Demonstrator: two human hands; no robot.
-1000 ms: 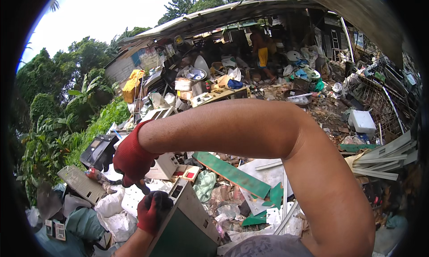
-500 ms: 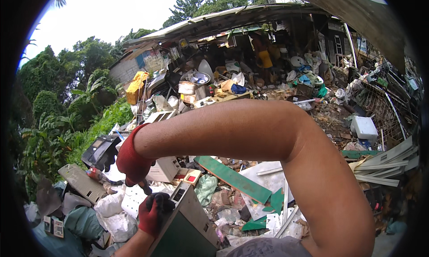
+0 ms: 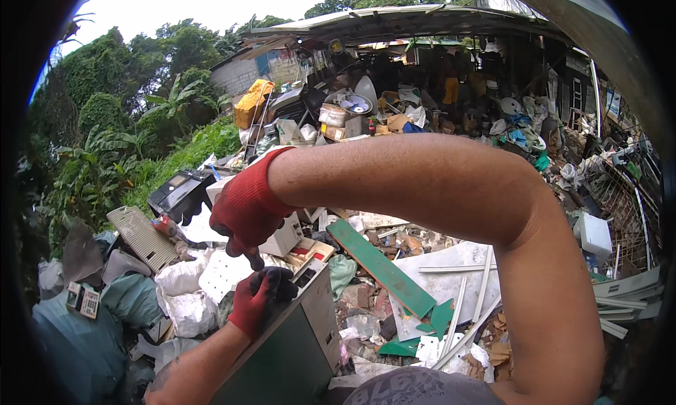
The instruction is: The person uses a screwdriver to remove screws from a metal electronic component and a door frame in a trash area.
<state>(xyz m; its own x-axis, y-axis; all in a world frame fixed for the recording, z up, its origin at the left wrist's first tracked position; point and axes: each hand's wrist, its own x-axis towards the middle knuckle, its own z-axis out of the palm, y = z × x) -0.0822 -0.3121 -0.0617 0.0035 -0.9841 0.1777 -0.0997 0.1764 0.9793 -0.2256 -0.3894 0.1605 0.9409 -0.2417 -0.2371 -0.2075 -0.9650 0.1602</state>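
Note:
A green metal box [image 3: 289,356] with a pale top panel stands tilted in front of me, low in the picture. My left hand [image 3: 259,301], in a red and black glove, grips its upper left corner. My right hand [image 3: 246,209], also in a red glove, hovers just above that corner. It is closed on a short dark tool [image 3: 251,256] that points down at the box top. My bare right forearm crosses the picture from the lower right, elbow raised. The tool's tip is hidden between the two gloves.
Scrap lies all around: a long green board [image 3: 380,268], white panels [image 3: 451,282], white sacks [image 3: 183,292], a beige grille [image 3: 144,237], a black printer-like device [image 3: 179,194] and a white box [image 3: 595,236]. A cluttered roofed shed [image 3: 422,67] stands behind, with trees on the left.
Both hands stay at the box's corner. The right hand has shifted only slightly over it, and my view has tilted a little.

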